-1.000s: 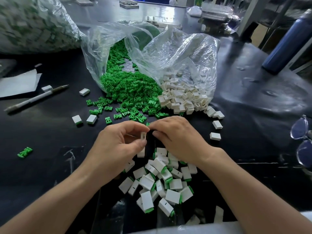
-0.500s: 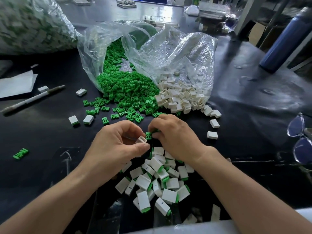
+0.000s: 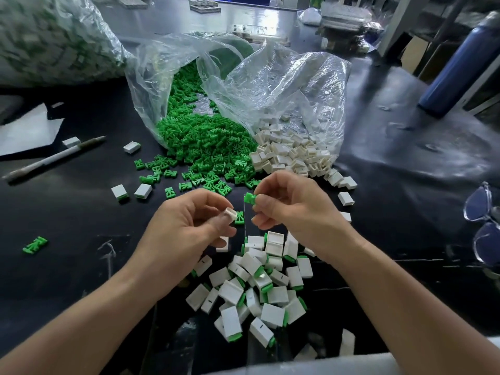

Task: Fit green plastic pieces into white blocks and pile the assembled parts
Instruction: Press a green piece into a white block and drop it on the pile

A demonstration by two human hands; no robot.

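While the clear bags (image 3: 284,85) lie open at upper centre and the assembled pile (image 3: 257,288) sits at lower centre, left hand (image 3: 184,234) pinches a white block (image 3: 229,213) mid-frame, right hand (image 3: 295,209) pinches a green piece (image 3: 250,198) just upper right of it, not touching.

Both forearms bare, coming in from the lower corners & converging toward mid-frame: L forearm (image 3: 81,320) from lower left, R forearm (image 3: 405,307) from lower right; wrists roughly straight, hands held above the bench (image 3: 81,212), near each other but not touching. L hand (image 3: 186,228) shows its back to the camera, fingers (image 3: 220,220) curled; thumb & forefinger tips pinch a white block (image 3: 230,213) at the hand's right edge; other fingers tucked under the palm. R hand (image 3: 295,209) sits slightly higher, knuckles bent; thumb & index pinch a green piece (image 3: 250,198) that pokes out to the left; remaining fingers loosely curled below.
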